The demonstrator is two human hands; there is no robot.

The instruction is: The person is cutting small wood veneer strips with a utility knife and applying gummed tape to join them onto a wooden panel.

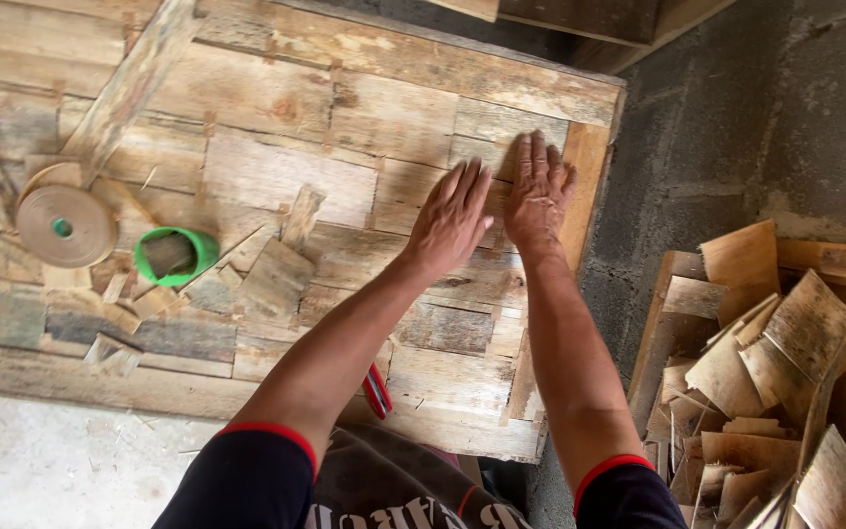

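I see a big sheet of patched wood pieces [276,176] filling the floor, with a heap of wood scraps [775,392] in a bin off to the right. My left hand [450,217] and right hand [538,191] both lie flat, fingers spread, gripping nothing, pressing the sheet near its right edge. Further left sit a tape roll [63,225] and a green ring [176,255].

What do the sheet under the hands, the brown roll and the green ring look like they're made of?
Sheet: thin wood veneer pieces patched together, going by the grain, knots and rough matte face. Both hands, left hand and right hand, lie flat on it. Brown roll: probably paper tape, matte and wound. Green ring: likely smooth plastic.
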